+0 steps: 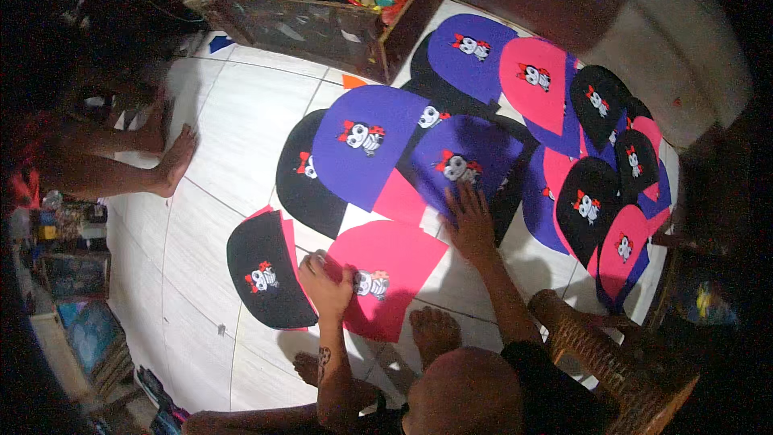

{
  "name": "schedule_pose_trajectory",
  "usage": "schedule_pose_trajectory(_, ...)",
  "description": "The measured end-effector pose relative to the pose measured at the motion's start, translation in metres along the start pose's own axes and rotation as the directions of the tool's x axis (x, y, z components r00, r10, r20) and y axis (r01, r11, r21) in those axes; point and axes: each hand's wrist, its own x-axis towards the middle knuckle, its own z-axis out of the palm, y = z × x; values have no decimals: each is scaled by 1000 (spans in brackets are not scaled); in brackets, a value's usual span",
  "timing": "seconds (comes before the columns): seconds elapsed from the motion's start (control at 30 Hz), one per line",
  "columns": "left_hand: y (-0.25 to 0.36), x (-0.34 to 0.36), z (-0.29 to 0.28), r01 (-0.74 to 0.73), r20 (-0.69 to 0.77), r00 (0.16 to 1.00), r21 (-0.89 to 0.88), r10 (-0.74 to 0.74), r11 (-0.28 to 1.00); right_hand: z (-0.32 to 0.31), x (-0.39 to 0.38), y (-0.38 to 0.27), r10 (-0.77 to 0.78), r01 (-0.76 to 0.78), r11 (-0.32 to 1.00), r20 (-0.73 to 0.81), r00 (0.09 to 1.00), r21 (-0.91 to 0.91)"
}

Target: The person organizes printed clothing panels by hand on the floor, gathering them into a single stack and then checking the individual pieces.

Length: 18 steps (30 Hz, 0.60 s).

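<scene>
Rounded fabric panels in pink, purple and black, each with a small cartoon figure with a red bow, lie over the tiled floor. My left hand (326, 288) is at the left edge of a pink panel (403, 258), with fingers curled and thumb over it; the exact grip is partly hidden. Just left of that hand lies a black panel (258, 250) on top of pink ones. My right hand (471, 229) rests on a purple panel (475, 141), its fingers outstretched. That panel overlaps black panels. Another purple panel (346, 169) lies between black and pink pieces.
Further overlapping panels (588, 193) spread to the right. An open wooden drawer (306, 32) full of colourful scraps stands at the back. Another person's bare feet (173, 161) are at the left. A wooden stool (596, 354) stands at the lower right, beside my arm.
</scene>
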Motion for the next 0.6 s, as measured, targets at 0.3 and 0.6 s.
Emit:
schedule_pose_trajectory(0.3, -10, 94, 16, 43, -185, 981, -82, -57, 996, 20, 126, -83, -220, 225, 969, -60, 974, 105)
schedule_pose_trajectory(0.6, -63, 226, 60, 177, -15, 984, 168, -177, 970, 79, 131, -92, -285, 272, 949, -60, 957, -160)
